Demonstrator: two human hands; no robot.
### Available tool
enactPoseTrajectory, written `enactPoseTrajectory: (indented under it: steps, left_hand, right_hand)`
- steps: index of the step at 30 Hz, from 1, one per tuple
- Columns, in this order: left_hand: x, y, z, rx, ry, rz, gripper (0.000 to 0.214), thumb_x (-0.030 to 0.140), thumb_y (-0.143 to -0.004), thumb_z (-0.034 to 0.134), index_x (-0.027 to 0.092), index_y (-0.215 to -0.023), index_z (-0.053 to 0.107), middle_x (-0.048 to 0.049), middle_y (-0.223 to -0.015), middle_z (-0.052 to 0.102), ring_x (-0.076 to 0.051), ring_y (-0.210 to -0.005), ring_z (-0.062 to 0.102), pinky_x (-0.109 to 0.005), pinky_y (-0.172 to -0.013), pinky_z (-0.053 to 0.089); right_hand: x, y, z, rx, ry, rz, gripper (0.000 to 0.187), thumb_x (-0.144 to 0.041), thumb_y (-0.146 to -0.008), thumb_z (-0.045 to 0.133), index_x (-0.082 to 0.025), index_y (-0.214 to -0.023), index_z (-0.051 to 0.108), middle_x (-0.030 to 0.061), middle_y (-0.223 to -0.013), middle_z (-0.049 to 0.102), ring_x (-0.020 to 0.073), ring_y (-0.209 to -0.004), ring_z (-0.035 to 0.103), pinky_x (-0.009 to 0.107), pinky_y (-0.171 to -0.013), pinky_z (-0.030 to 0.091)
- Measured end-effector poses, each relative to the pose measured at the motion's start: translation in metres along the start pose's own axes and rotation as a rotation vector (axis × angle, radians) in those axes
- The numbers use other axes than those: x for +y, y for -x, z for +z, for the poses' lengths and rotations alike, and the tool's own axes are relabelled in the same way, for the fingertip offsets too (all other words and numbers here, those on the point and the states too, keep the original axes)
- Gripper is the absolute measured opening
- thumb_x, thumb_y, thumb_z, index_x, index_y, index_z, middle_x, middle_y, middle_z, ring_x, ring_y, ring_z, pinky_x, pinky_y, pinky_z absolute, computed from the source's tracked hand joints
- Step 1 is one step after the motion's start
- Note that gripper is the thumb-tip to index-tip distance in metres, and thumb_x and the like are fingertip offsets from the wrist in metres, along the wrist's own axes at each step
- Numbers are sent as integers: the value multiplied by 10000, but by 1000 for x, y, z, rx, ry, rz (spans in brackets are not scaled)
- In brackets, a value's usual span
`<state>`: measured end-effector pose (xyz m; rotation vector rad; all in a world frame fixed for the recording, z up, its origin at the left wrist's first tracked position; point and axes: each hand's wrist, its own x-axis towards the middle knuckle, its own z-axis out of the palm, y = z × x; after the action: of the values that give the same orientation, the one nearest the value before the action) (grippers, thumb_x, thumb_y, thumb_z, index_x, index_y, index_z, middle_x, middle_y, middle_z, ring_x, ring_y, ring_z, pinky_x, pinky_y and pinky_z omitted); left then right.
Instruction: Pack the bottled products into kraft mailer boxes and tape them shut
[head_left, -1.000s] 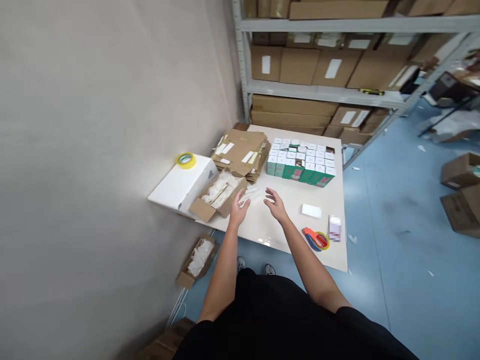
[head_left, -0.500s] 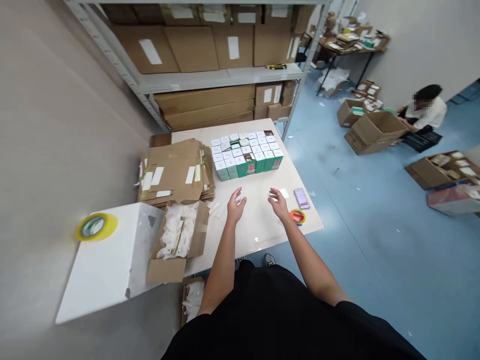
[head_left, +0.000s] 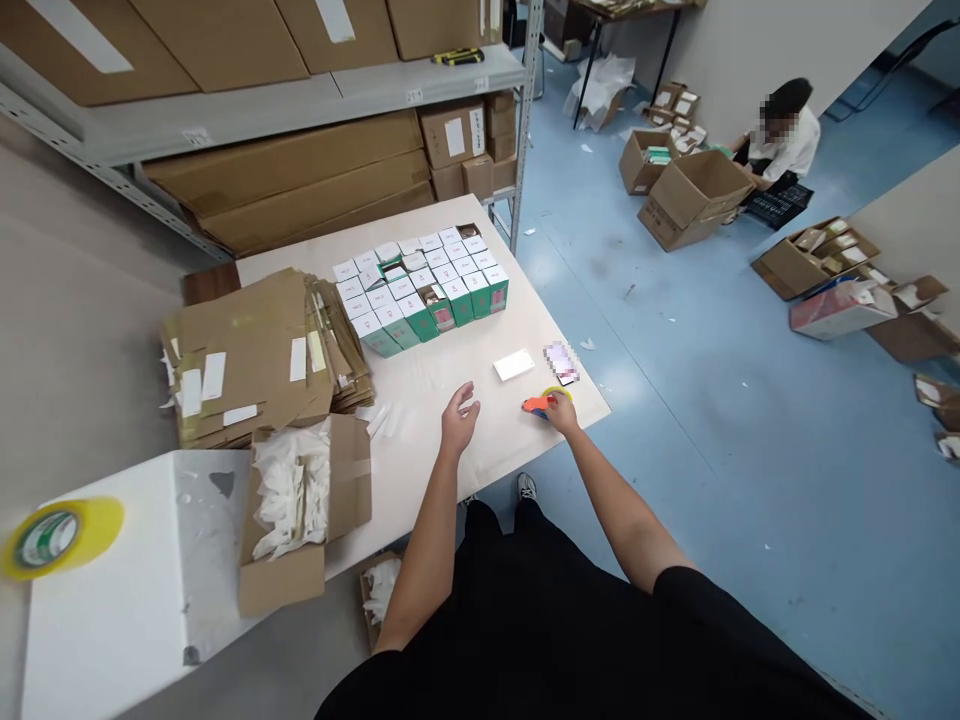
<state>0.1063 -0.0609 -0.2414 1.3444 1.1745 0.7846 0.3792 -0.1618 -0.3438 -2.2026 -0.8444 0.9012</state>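
Observation:
On the near right part of the table (head_left: 420,440), my right hand (head_left: 561,411) is closed on a tape dispenser (head_left: 535,404) with an orange front and a yellow roll. My fingers partly cover it. My left hand (head_left: 458,420) hovers over the table's near edge, its fingers apart and nothing in it. Beyond the right hand lie a small white box or card stack (head_left: 514,365) and a phone-like, blurred-out object (head_left: 561,362). Rows of white-topped green boxes (head_left: 420,290) stand farther back, a few with open tops.
Flattened cardboard (head_left: 247,350) is stacked at the left. An open carton (head_left: 349,470) of white wrapping stands before it, and a yellow tape roll (head_left: 60,535) rests on a white box (head_left: 105,610). A shelf (head_left: 300,100) rises behind. Across the floor, a person (head_left: 787,140) sits by cartons.
My right hand has gone down onto the tape dispenser and closed on it. My left hand stays open. The view has turned right, so the table's things appear farther left.

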Motion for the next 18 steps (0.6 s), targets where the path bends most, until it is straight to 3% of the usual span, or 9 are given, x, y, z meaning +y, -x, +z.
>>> enactPoseTrajectory:
  steps: [4,9,13,18]
  left_hand:
    - [-21,23,3,52,-44,-56,498,352,-909,702,271,-1395,634,-130,-1439,648,-289,-1309,630,-484,-1075,530]
    - [-37,48,20,91,-74,-104,475,381,-905,708,274,-1364,651,-124,-1422,658,-278,-1259,658,-479,-1064,538]
    - [-32,59,40,89,-75,-103,461,387,-904,708,265,-1346,664,-130,-1408,665,-272,-1220,675,-465,-1039,552]
    - [-12,57,57,82,-77,-54,451,415,-901,701,241,-1316,681,-137,-1376,683,-261,-1166,692,-450,-1005,566]
  right_hand:
    - [30,-10,7,-151,79,0,358,-105,-669,722,-169,-1021,700,130,-1072,730,324,-1099,663,435,-981,517]
    - [43,-18,15,-230,168,-81,410,-89,-683,742,-163,-1075,651,219,-1254,687,371,-1289,559,505,-1137,400]
    - [37,-23,10,-252,125,-20,324,-173,-761,742,-158,-1063,626,216,-1179,698,386,-1254,590,546,-1127,402]
    - [25,-8,-14,-281,-24,-35,478,-310,-819,715,-169,-1252,568,134,-1165,699,320,-1091,673,488,-984,533]
